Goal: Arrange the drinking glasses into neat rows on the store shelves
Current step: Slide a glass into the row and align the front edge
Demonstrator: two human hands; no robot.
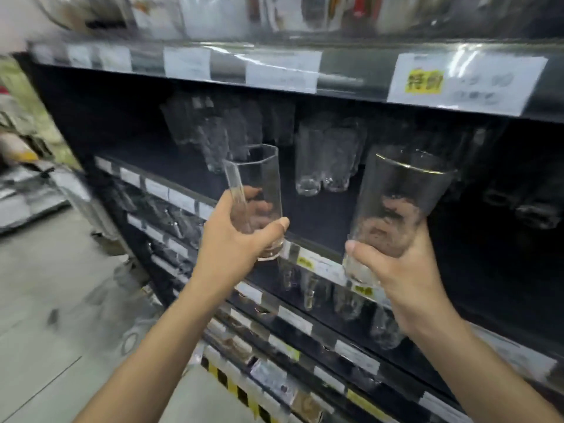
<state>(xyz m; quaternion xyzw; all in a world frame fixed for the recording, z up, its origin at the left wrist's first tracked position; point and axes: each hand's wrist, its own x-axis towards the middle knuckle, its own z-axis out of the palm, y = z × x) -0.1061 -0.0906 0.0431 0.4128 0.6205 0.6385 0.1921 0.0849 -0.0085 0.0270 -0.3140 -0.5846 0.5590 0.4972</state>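
Shelf (308, 218): dark middle board of a store rack, blurred by camera motion, with a price strip (317, 265) along its front edge.
Shelved glasses (308, 166): clear tumblers standing toward the back of the shelf in loose clusters, not yet in even rows.
Gold-rimmed glass (396, 203): tall and slightly tilted, held in the air before the shelf's front edge, not yet set down.
Faceted glass (254, 190): narrower, near upright, also held before the shelf's front edge, to the left of the gold-rimmed glass.
Right hand (393, 270): fingers and thumb wrapped round the lower part of the gold-rimmed glass.
Left hand (235, 239): thumb and fingers closed round the lower half of the faceted glass.
Risk: with both hands loaded, neither can steady the shelved glasses. A base catching the shelf's front edge, or one carried glass knocking a standing one, could probably tip or chip it.
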